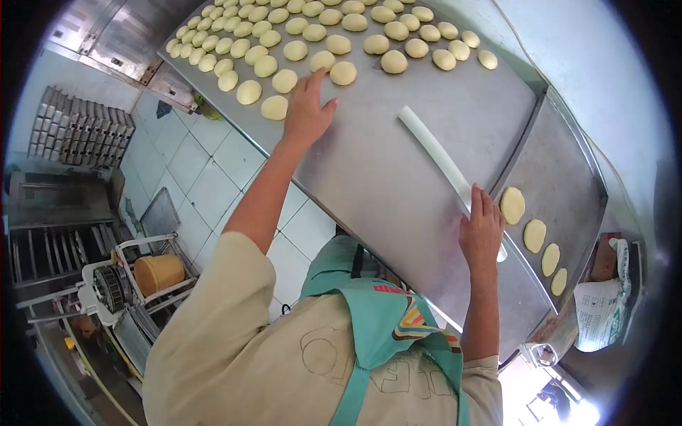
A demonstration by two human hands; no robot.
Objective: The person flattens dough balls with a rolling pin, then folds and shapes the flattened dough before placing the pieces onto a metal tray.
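Rows of pale yellow dough balls lie on the steel worktable. My left hand reaches to their near edge, thumb apart from the fingers. Its fingertips are at a dough ball, seemingly touching it; another dough ball sits just to the right. A long white rod like a rolling pin lies slantwise on the steel. Over its near end is my right hand, thumb on one side and fingers on the other, gripping it. My palm hides part of the rod.
Several flattened dough pieces lie on a metal tray at the right. A raised edge separates tray and table. Left are a tiled floor, a rack with a tan bucket, and stacked metal pans. A printed bag stands far right.
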